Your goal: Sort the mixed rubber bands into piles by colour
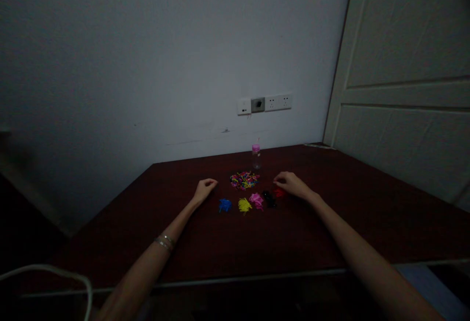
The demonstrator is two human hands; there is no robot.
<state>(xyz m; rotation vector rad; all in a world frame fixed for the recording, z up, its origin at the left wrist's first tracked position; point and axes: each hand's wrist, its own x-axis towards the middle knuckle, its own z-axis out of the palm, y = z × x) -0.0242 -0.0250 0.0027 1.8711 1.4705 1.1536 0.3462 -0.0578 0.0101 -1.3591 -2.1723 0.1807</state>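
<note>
A mixed pile of small, thin coloured pieces (245,180), too small to name surely, lies on the dark red table between my hands. In front of it are sorted heaps: a blue heap (224,205), a yellow heap (244,205), a pink heap (256,200), a black heap (269,198) and a red heap (279,192). My left hand (204,190) is left of the mixed pile, above the blue heap, fingers pressed together. My right hand (291,183) is beside the red heap with thumb and fingers pinched. Whatever either pinch holds is too small to see.
Behind the mixed pile stands a clear bottle (256,158) with a pink lid. Wall sockets (278,102) are above the table's back edge. A pale panelled door (404,91) flanks the right side, and a white cable (66,273) curves at the lower left.
</note>
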